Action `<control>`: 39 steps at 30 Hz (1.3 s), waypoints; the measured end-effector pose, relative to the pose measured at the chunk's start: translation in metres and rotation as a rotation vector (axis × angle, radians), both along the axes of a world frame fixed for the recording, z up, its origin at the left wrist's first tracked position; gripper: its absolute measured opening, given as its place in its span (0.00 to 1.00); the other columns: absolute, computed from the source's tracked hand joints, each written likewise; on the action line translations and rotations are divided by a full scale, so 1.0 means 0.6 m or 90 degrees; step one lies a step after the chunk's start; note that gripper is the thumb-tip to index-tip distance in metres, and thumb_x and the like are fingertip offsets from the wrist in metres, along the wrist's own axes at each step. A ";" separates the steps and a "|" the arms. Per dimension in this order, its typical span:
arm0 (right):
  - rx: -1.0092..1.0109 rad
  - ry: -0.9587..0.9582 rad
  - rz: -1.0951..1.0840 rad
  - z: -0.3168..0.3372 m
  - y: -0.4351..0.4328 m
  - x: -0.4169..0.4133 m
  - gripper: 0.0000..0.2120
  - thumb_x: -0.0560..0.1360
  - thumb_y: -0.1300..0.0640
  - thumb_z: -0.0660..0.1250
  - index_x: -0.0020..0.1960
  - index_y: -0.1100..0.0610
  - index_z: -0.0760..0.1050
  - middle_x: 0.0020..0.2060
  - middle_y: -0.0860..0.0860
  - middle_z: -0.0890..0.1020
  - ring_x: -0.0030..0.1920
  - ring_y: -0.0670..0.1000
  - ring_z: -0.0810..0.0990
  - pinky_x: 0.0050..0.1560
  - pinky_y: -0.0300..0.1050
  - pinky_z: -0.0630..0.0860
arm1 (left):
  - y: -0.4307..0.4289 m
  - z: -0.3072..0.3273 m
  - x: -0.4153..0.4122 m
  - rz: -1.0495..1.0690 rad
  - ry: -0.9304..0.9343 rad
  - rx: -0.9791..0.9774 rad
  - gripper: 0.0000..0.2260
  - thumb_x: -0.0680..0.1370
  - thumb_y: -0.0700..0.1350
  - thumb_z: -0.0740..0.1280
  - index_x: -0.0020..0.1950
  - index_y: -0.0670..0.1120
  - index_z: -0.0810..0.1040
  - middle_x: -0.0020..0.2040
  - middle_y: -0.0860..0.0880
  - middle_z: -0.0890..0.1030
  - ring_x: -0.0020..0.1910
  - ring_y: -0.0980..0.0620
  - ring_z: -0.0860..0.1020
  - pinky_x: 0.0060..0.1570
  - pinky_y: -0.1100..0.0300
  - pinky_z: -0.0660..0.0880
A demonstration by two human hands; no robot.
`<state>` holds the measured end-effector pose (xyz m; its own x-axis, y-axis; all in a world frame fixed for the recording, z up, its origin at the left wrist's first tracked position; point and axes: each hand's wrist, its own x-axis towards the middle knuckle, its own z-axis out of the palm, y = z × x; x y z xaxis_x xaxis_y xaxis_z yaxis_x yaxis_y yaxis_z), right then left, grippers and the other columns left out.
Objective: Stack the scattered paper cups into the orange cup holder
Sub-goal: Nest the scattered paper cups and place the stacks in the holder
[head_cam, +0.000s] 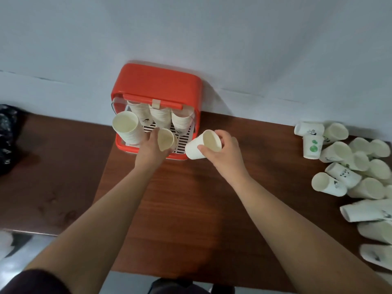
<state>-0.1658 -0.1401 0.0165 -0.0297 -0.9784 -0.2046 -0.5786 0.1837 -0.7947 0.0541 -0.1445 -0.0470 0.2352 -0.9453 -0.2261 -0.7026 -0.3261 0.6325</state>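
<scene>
The orange cup holder stands against the wall on the brown table, its front open, with several stacks of white paper cups inside. A tall stack leans at its front left. My left hand grips a small stack of cups over the holder's slotted floor. Just to the right of the holder, my right hand holds a single paper cup, tilted with its mouth facing me.
Several loose paper cups, some printed with pandas or green dots, lie in a heap at the table's right end. A dark patterned object sits at the far left. The table's near edge is by my body.
</scene>
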 end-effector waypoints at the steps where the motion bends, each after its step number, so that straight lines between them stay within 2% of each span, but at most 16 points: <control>1: 0.000 0.003 0.006 -0.002 -0.005 0.009 0.31 0.67 0.44 0.77 0.66 0.46 0.70 0.60 0.47 0.71 0.55 0.45 0.74 0.59 0.46 0.78 | -0.003 -0.006 0.003 -0.014 0.003 0.006 0.39 0.72 0.46 0.77 0.78 0.45 0.62 0.72 0.38 0.68 0.67 0.36 0.71 0.63 0.42 0.70; 7: -0.033 -0.012 0.035 -0.017 -0.048 0.075 0.31 0.67 0.49 0.79 0.65 0.52 0.72 0.60 0.48 0.72 0.57 0.45 0.74 0.60 0.47 0.76 | -0.016 -0.036 0.026 -0.113 0.071 0.014 0.40 0.71 0.42 0.77 0.79 0.47 0.62 0.74 0.43 0.70 0.70 0.42 0.71 0.68 0.46 0.70; 10: -0.055 0.044 0.101 -0.035 -0.059 0.098 0.33 0.67 0.51 0.79 0.68 0.53 0.70 0.61 0.49 0.71 0.55 0.44 0.72 0.59 0.40 0.72 | -0.020 -0.048 0.044 -0.123 0.115 0.062 0.38 0.74 0.33 0.68 0.81 0.48 0.58 0.75 0.45 0.70 0.70 0.43 0.71 0.69 0.47 0.69; 12: -0.078 0.115 0.162 -0.053 -0.063 0.109 0.35 0.67 0.51 0.79 0.70 0.55 0.68 0.62 0.51 0.70 0.59 0.48 0.73 0.60 0.41 0.72 | -0.021 -0.051 0.051 -0.083 0.167 0.083 0.34 0.75 0.31 0.61 0.80 0.47 0.60 0.74 0.46 0.71 0.72 0.46 0.70 0.70 0.49 0.69; 13: -0.084 0.155 0.194 -0.064 -0.065 0.115 0.36 0.67 0.51 0.78 0.70 0.55 0.68 0.63 0.52 0.70 0.62 0.52 0.73 0.62 0.45 0.73 | -0.021 -0.050 0.052 -0.053 0.209 0.082 0.30 0.77 0.33 0.60 0.79 0.47 0.63 0.72 0.47 0.73 0.71 0.48 0.71 0.70 0.51 0.69; 15: -0.076 0.212 0.248 -0.082 -0.068 0.126 0.38 0.68 0.50 0.78 0.73 0.55 0.66 0.68 0.54 0.69 0.67 0.56 0.71 0.65 0.52 0.73 | -0.022 -0.045 0.050 -0.009 0.277 0.071 0.22 0.82 0.43 0.61 0.77 0.49 0.67 0.68 0.51 0.76 0.67 0.54 0.73 0.66 0.56 0.69; 18: -0.035 0.204 0.288 -0.103 -0.072 0.138 0.39 0.69 0.54 0.77 0.76 0.55 0.63 0.71 0.55 0.70 0.71 0.57 0.69 0.68 0.56 0.71 | -0.024 -0.048 0.054 -0.054 0.317 0.047 0.21 0.82 0.57 0.62 0.74 0.53 0.71 0.65 0.56 0.78 0.62 0.58 0.76 0.63 0.56 0.72; 21: -0.017 0.178 0.259 -0.118 -0.075 0.139 0.35 0.70 0.55 0.76 0.74 0.53 0.66 0.67 0.53 0.75 0.66 0.55 0.75 0.62 0.55 0.75 | -0.024 -0.062 0.062 -0.101 0.267 0.029 0.20 0.81 0.52 0.65 0.74 0.53 0.71 0.63 0.55 0.80 0.61 0.58 0.78 0.63 0.52 0.76; 24: 0.008 0.141 0.219 -0.125 -0.073 0.137 0.34 0.69 0.54 0.78 0.71 0.51 0.68 0.63 0.49 0.78 0.63 0.51 0.77 0.60 0.51 0.77 | -0.023 -0.061 0.060 -0.091 0.213 0.002 0.20 0.82 0.45 0.66 0.74 0.50 0.70 0.63 0.52 0.80 0.60 0.55 0.78 0.61 0.54 0.76; 28: 0.029 0.127 0.223 -0.125 -0.071 0.140 0.36 0.68 0.53 0.78 0.72 0.50 0.66 0.65 0.49 0.76 0.65 0.50 0.75 0.64 0.46 0.74 | -0.016 -0.055 0.055 -0.059 0.201 -0.008 0.19 0.82 0.47 0.65 0.72 0.47 0.71 0.63 0.52 0.79 0.61 0.54 0.78 0.60 0.56 0.76; 31: 0.036 0.127 0.210 -0.108 -0.058 0.119 0.34 0.71 0.52 0.76 0.73 0.53 0.66 0.66 0.52 0.72 0.66 0.50 0.72 0.62 0.39 0.67 | -0.007 -0.045 0.048 -0.035 0.146 -0.025 0.17 0.82 0.46 0.64 0.70 0.43 0.72 0.64 0.47 0.78 0.62 0.51 0.76 0.59 0.56 0.75; 36: 0.064 0.166 0.184 -0.066 -0.020 0.036 0.32 0.75 0.47 0.72 0.75 0.53 0.65 0.70 0.52 0.69 0.68 0.51 0.74 0.66 0.46 0.73 | 0.018 -0.006 0.010 -0.016 0.046 -0.045 0.16 0.80 0.44 0.66 0.66 0.41 0.73 0.61 0.43 0.75 0.56 0.46 0.77 0.57 0.47 0.76; 39: 0.053 0.176 0.151 -0.037 -0.005 -0.038 0.31 0.76 0.46 0.71 0.75 0.54 0.65 0.71 0.52 0.68 0.67 0.50 0.74 0.66 0.47 0.74 | 0.029 0.032 -0.037 0.057 -0.003 -0.089 0.15 0.78 0.42 0.66 0.63 0.39 0.73 0.60 0.41 0.72 0.55 0.41 0.75 0.54 0.48 0.73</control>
<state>-0.1887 -0.1430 -0.0054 0.1305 -0.9452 -0.2993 -0.8038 0.0759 -0.5901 0.0317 -0.1272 -0.0276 0.3200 -0.9428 -0.0929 -0.6774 -0.2963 0.6733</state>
